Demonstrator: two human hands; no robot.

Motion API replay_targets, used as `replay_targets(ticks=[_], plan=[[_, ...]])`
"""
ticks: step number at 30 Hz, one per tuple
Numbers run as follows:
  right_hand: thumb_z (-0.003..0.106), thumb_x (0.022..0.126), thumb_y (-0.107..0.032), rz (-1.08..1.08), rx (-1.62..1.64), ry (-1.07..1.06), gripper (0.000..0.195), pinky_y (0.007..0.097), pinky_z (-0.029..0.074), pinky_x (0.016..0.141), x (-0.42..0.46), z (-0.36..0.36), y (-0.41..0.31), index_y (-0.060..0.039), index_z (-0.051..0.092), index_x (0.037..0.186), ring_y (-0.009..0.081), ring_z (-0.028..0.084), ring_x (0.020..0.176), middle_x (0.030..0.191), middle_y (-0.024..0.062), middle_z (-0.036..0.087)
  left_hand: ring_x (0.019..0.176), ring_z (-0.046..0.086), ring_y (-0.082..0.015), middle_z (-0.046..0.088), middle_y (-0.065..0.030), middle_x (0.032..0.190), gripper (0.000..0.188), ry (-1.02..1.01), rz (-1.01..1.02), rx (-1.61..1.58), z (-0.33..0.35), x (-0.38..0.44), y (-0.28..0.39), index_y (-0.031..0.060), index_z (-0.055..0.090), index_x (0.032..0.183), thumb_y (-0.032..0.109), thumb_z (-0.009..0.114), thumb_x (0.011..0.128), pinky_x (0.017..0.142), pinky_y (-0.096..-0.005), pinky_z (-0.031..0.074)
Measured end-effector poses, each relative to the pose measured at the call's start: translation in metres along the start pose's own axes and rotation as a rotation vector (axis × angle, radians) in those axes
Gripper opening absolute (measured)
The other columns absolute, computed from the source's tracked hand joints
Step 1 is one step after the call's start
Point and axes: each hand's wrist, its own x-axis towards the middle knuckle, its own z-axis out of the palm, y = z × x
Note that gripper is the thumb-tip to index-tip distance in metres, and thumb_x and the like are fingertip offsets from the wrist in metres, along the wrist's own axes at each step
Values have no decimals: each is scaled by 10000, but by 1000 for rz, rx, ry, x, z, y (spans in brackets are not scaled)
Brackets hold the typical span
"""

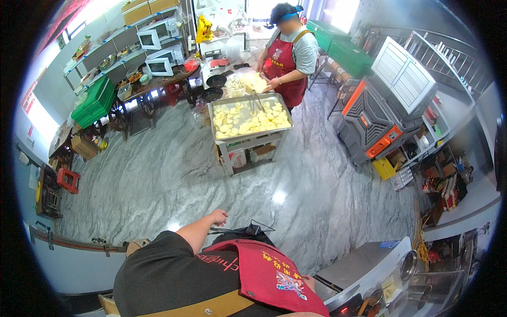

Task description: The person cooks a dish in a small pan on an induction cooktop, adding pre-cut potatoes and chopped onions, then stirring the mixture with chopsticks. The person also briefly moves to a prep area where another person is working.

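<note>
My left hand [219, 217] hangs over the marbled floor in front of my body, its fingers curled, with nothing visible in it. Only part of my right hand [309, 283] shows past the edge of my red apron [263, 269]; its fingers are mostly hidden. That hand is beside a metal-topped counter [348, 263]. Farther ahead, a large metal tray [253, 134] of pale yellow sliced pieces [269, 121] rests on a stand [253, 144]. Metal tongs [257, 102] lean in the tray.
Behind the tray a person [291, 55] in a red apron handles a bowl of pale slices [255, 82]. Two black pans [212, 94] are beside it. An air cooler [374, 119] stands right, green crates [94, 102] left. A red stool [68, 180] and yellow cable [420, 233] are on the floor.
</note>
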Motion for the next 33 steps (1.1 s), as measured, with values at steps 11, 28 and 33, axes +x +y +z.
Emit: replay_targets(ticks=[11, 28, 33], plan=[[709, 944, 45, 10, -15, 6, 230, 402, 636, 612, 0, 2, 7, 11, 723, 1171, 273, 754, 755, 944, 170, 770, 745, 764, -203, 791, -86, 1031, 512, -5, 2, -1, 1, -5, 5, 95, 635, 1443, 20, 527, 948, 536, -357, 521], [682, 933, 67, -30, -48, 29, 264, 390, 615, 617, -25, 14, -7, 26, 738, 1188, 253, 749, 724, 919, 169, 778, 772, 806, -212, 840, -126, 961, 596, -63, 2, 65, -3, 7, 4, 119, 571, 1532, -25, 496, 959, 595, -376, 574], [680, 941, 63, -13, -49, 41, 261, 394, 612, 615, -25, 18, -8, 23, 736, 1193, 252, 746, 720, 917, 167, 778, 756, 806, -221, 822, -129, 925, 582, -51, 13, 76, -4, 17, -1, 111, 611, 1493, -24, 502, 938, 597, -381, 580]])
